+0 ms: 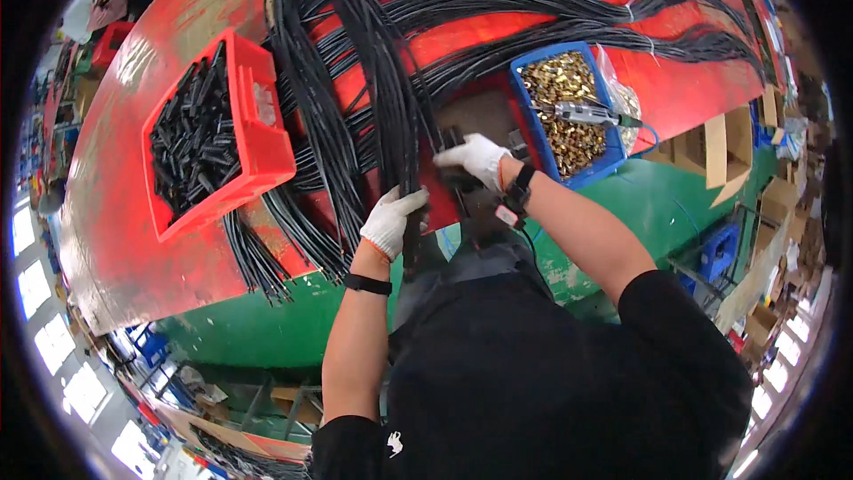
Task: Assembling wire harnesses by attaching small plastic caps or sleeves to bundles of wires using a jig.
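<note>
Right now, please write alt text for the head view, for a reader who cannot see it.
A person's gloved left hand grips a bundle of black cables on a red table, while the gloved right hand presses on a small black part. A red bin of black parts sits to the left, a blue bin of brass pieces to the right.

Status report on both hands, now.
Left hand gripping black cable bundle. Right hand on a black connector. Nothing between them.

Bench (142, 240): worn red top with green front edge, paint scuffed along the left side. Bright windows (35, 293) line the far left, light coming from them. Cardboard boxes (724, 147) stand off the right end. Blue crates (720, 249) sit on the floor below right.
</note>
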`<control>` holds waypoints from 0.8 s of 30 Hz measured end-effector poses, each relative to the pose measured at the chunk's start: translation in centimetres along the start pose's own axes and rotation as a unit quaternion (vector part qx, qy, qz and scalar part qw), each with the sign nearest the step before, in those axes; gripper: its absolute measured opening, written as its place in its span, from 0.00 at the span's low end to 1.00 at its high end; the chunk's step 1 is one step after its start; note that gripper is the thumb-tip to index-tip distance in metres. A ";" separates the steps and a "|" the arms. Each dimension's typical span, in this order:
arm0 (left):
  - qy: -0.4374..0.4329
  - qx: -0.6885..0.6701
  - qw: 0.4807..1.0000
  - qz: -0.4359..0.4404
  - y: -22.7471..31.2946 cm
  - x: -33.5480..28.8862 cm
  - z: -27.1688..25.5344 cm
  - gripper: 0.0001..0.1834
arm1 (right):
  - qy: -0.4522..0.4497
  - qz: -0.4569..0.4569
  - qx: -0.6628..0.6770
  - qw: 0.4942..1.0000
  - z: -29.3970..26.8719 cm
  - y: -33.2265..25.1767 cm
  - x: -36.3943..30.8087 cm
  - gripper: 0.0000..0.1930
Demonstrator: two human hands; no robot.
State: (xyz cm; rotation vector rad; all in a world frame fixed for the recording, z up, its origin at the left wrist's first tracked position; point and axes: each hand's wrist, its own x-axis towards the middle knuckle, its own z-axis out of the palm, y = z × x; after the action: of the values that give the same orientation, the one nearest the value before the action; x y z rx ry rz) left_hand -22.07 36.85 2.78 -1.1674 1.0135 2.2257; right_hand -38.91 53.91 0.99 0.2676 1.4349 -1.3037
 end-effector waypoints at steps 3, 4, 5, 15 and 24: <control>-0.025 -0.023 0.999 -0.011 0.3 -0.3 0.4 0.13 | 0.083 -0.036 0.066 0.994 1.1 -1.6 2.8 0.08; -0.017 -0.020 1.000 0.003 0.3 -0.4 0.7 0.14 | 0.121 -0.056 0.097 0.986 1.5 -1.7 3.1 0.08; -0.009 -0.023 1.000 0.016 0.0 -0.4 1.4 0.14 | 0.133 -0.081 0.095 0.983 2.0 -1.6 3.0 0.07; -0.037 -0.066 0.997 0.027 -1.1 0.6 2.5 0.16 | 0.068 -0.103 -0.059 0.991 2.4 2.2 -4.9 0.14; -0.032 -0.067 0.997 0.014 -1.5 1.7 2.9 0.11 | 0.090 -0.150 -0.104 0.979 2.2 4.9 -6.5 0.18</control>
State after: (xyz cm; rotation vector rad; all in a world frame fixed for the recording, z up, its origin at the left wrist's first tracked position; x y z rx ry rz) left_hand -23.53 40.12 1.89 -1.1351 0.8709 2.3688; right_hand -31.68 57.02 4.02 0.0298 1.8047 -1.3820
